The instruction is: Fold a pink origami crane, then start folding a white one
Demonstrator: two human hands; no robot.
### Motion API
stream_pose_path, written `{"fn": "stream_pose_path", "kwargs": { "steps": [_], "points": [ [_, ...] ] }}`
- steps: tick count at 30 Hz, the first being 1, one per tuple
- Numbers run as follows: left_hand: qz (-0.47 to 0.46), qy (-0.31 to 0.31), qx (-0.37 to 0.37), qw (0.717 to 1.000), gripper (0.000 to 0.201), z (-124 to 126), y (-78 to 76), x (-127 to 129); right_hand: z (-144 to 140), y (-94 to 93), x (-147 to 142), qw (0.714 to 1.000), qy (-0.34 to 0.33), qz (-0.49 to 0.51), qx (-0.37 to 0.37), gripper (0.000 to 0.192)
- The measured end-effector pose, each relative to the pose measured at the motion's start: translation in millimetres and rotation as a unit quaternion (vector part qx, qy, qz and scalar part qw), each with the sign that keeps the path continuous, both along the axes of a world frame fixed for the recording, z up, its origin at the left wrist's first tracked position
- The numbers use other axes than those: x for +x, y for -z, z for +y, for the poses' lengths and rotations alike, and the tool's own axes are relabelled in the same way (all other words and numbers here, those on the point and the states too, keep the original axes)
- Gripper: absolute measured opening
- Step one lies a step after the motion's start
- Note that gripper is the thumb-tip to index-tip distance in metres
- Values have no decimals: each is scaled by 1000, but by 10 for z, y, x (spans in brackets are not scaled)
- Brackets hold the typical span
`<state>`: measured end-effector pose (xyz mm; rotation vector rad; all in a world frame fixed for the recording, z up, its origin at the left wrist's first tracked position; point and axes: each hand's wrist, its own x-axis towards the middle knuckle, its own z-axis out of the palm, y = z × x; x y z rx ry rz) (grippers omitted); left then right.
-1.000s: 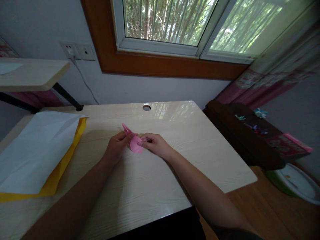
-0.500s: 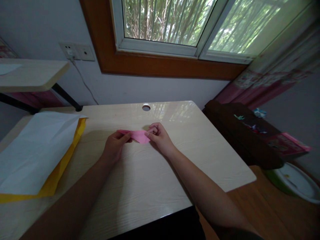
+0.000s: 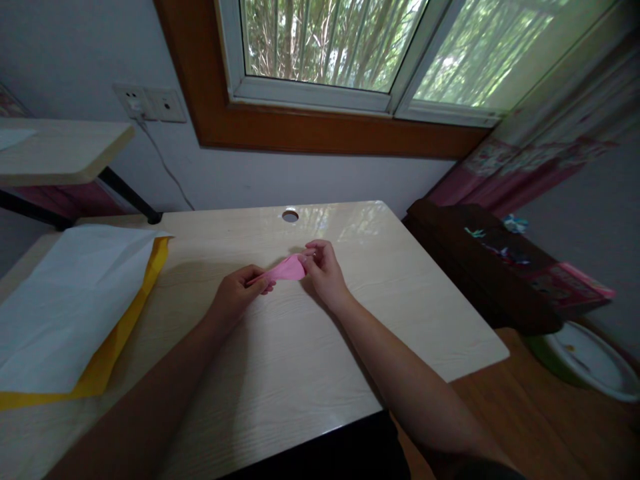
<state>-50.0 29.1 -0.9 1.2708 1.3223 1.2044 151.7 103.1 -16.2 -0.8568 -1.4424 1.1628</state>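
A small folded piece of pink paper (image 3: 287, 269) is stretched between my two hands, just over the pale wood-grain table (image 3: 300, 373). My left hand (image 3: 243, 288) pinches its left end between thumb and fingers. At its right end, the thumb and fingers of my right hand (image 3: 323, 267) close on the paper's edge. The paper slants, its right end farther from me than its left. My fingers cover both of its ends.
White sheets (image 3: 75, 300) lie over yellow paper (image 3: 100, 373) on the table's left side. A raised shelf (image 3: 65, 150) on black legs stands at the back left. A cable hole (image 3: 290, 216) sits near the back edge. Dark brown furniture (image 3: 475, 267) stands to the right.
The pink paper has tilted, its right end going up and away and its left end coming nearer. My left hand has shifted slightly right and my right hand slightly right. Both keep hold.
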Motion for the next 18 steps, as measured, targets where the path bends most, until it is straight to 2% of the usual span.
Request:
{"fn": "stream_pose_path", "kwargs": {
  "steps": [6, 9, 14, 18],
  "points": [
    [3, 53, -16, 998, 28, -8, -5, -5, -43, -29, 39, 995, -27, -76, 52, 25],
    [43, 77, -19, 996, 26, -8, -40, -4, -105, -88, 28, 988, -47, -121, 80, 20],
    [99, 74, -1, 992, 22, -14, -72, 7, -212, -161, -20, 970, -73, -184, 139, 15],
    [119, 46, -8, 992, 22, -12, -57, -4, -219, -129, -47, 978, -108, -135, 114, 30]
  ]
}}
